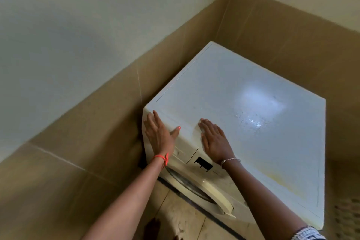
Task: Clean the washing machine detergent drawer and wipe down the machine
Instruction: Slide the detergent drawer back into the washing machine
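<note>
The white washing machine (243,107) stands in a corner against tan wall tiles (93,126), and both hands lie flat on its front edge with nothing held. The left hand (158,134) rests on the front-left corner, its fingers (155,118) straight and close together, reaching up onto the lid, while the thumb (175,131) is spread wide to the right along the edge. The right hand (214,140) lies palm down on the lid, just above the dark display (203,164), its fingers (204,123) straight and touching the surface. The detergent drawer (185,152) sits pushed in on the front panel, below and between the two hands, just left of the display. Under it shows the round door (194,187). Shiny droplets (251,122) speckle the lid to the right of the right hand. A red cord (161,159) circles the left wrist, a beaded bracelet (230,160) the right
</note>
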